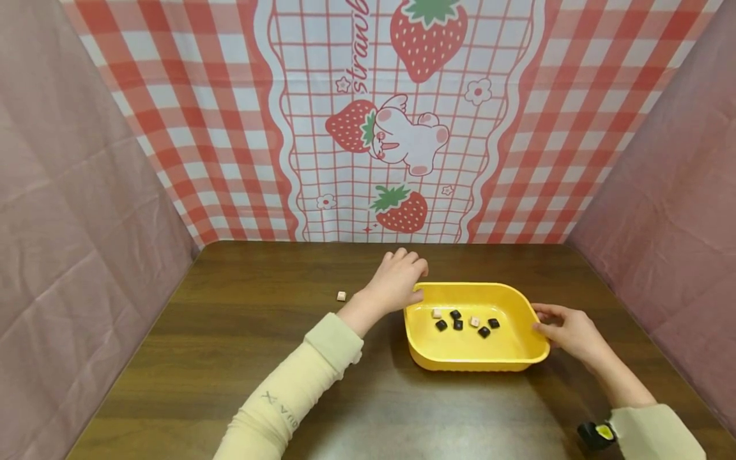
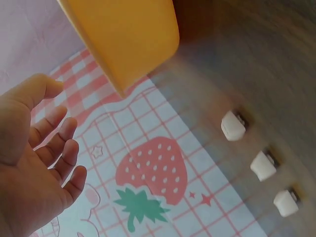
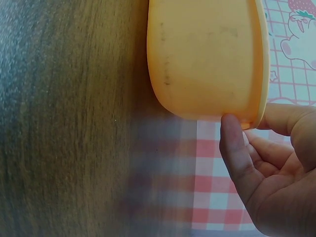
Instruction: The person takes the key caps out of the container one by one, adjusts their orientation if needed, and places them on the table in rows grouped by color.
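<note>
A yellow plastic basin [image 1: 477, 365] stands on the table, with several small black keycaps [image 1: 484, 332] and two cream keycaps [image 1: 475, 321] inside. Thumb and fingers of my right hand [image 1: 569, 329] pinch its right end at the rim; the right wrist view shows the thumb on the outer wall [image 3: 207, 64]. Beside the left end is my left hand [image 1: 397, 278], its fingers loosely bent, holding nothing. In the left wrist view that hand [image 2: 37, 153] is apart from the basin [image 2: 128, 39]. A cream keycap [image 1: 342, 296] lies on the table left of it.
Three pale keycaps sit in a row in the left wrist view, the middle one [image 2: 264, 166] among them; my left arm hides some from the head view. A checked strawberry cloth [image 1: 230, 128] hangs behind the brown table [image 1: 230, 358], with pink curtains [image 1: 86, 191] at both sides.
</note>
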